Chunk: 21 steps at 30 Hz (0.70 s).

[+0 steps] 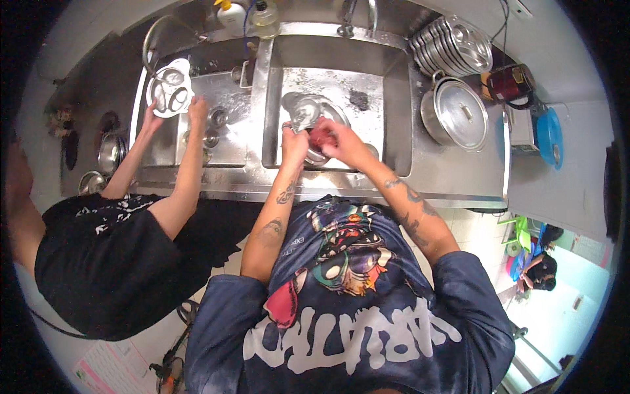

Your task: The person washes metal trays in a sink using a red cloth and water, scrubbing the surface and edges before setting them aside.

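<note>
Over the right sink basin [398, 98], my left hand [294, 145] grips the edge of a shiny metal dish [306, 112]. Its exact shape is hard to make out through the glare. In my right hand [348, 147] is a red scrubbing pad or cloth [324, 137], close beside that dish and slightly blurred. Beneath both hands, a larger round metal piece [339, 112] lies on the basin floor, partly hidden by the hands and the dish.
At the left basin [224, 98], a co-worker's hands [197, 111] hold a divided metal tray [170, 91] beneath a curved faucet [146, 47]. Stacked metal trays [450, 47] and a lidded pot [457, 113] stand right. Two bottles [266, 22] line the back ledge.
</note>
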{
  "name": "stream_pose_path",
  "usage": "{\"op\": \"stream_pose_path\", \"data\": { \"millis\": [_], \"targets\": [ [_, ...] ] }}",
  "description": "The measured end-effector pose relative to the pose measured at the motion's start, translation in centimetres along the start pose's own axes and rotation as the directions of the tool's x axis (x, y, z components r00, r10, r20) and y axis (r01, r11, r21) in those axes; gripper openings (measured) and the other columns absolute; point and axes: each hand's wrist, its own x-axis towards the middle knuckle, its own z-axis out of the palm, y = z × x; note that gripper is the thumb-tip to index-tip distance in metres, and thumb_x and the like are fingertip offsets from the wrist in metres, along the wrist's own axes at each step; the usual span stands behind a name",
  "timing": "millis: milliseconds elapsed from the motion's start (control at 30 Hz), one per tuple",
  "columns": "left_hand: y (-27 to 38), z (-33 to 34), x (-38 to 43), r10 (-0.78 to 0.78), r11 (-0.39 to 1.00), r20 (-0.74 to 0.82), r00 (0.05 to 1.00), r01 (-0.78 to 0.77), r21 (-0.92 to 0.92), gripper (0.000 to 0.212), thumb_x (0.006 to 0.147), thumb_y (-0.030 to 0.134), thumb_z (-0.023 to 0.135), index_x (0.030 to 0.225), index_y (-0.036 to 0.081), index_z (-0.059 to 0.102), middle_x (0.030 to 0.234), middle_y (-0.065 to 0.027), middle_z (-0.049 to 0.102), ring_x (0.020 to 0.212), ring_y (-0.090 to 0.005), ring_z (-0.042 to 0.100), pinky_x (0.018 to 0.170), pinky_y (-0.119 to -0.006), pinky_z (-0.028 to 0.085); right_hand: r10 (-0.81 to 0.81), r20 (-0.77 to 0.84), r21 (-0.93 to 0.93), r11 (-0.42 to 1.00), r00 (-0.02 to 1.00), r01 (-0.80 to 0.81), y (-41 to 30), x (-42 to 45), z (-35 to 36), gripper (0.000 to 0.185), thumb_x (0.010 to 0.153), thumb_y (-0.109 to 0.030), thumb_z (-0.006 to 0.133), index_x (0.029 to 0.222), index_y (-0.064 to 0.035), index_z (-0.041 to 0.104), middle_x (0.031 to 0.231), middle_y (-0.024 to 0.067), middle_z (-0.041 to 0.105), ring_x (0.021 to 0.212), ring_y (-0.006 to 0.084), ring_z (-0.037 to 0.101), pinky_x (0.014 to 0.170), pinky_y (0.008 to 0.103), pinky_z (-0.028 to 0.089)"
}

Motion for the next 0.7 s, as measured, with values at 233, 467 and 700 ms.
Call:
{"op": "stream_pose_path", "data": {
  "millis": [233, 467, 700],
  "targets": [
    [-2.8, -0.8, 1.6, -0.119, 0.993, 0.059, 0.991, 0.12, -0.014, 0.043, 0.076, -0.004, 0.049, 0.119, -0.004, 0.055, 0.103, -0.0149, 0.067, 0.087, -0.0191, 0.066, 0.074, -0.031, 0.055, -0.284, 0.149, -0.557, 0.767, 0.947, 0.318, -3.5, -2.8, 0.7, 0.06, 0.088, -0.048, 0.064, 0.125, -0.0022, 0.056, 0.112, 0.0189, 0.061, 0.108, 0.0367, 0.057, 0.098, 0.0463, 0.043],
    [0.3, 0.1, 1.0, -0.004, 0.996, 0.151, 0.989, 0.018, -0.09, 0.03, 0.081, 0.003, 0.06, 0.108, -0.011, 0.056, 0.087, -0.0124, 0.065, 0.074, -0.0176, 0.061, 0.065, -0.033, 0.049, -0.144, 0.35, -0.696, 0.621, 0.926, 0.359, -6.4, -3.2, -1.3, 0.08, 0.075, -0.055, 0.071, 0.122, 0.0071, 0.054, 0.117, 0.0195, 0.055, 0.116, 0.0335, 0.051, 0.094, 0.0427, 0.042],
    [1.8, -1.6, 1.3, -0.156, 0.984, 0.159, 0.975, 0.139, 0.115, 0.041, 0.081, 0.01, 0.065, 0.115, -0.01, 0.053, 0.091, -0.0145, 0.066, 0.077, -0.0178, 0.062, 0.064, -0.032, 0.05, -0.113, 0.208, -0.657, 0.72, 0.971, 0.225, -10.7, -4.0, -1.2, 0.087, 0.075, -0.041, 0.078, 0.14, 0.0047, 0.042, 0.14, 0.0252, 0.048, 0.129, 0.0383, 0.048, 0.109, 0.0462, 0.036]
  ]
}}
